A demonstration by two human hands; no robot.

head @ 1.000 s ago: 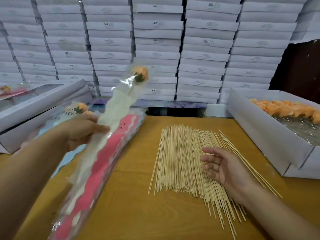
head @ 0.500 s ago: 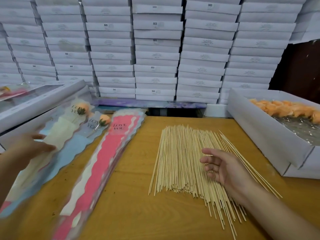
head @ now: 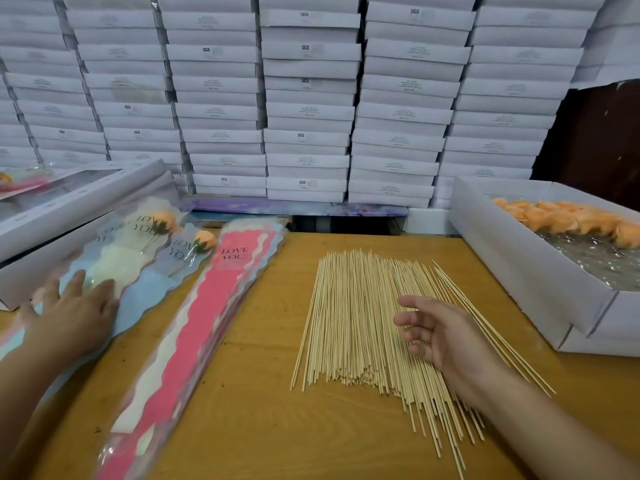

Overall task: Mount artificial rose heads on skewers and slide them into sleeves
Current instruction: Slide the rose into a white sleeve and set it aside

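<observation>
Sleeved roses (head: 152, 251) lie under the flat, spread left hand (head: 74, 315); right hand (head: 445, 336) rests loosely uncurled on skewers (head: 360, 317).

A wooden tabletop (head: 270, 427), honey-coloured and flecked with small dark specks, runs up to a wall of flat white cartons (head: 308, 109) stacked in tall columns, several stamped "SGS" on their short ends. A purple floral-printed sheet (head: 304, 206) lies under the bottom row of cartons. At the left edge, long white window-lid boxes (head: 79, 202) lie stacked at an angle. In the upper right corner, a dark brown panel (head: 599, 133) shows past the cartons.
</observation>
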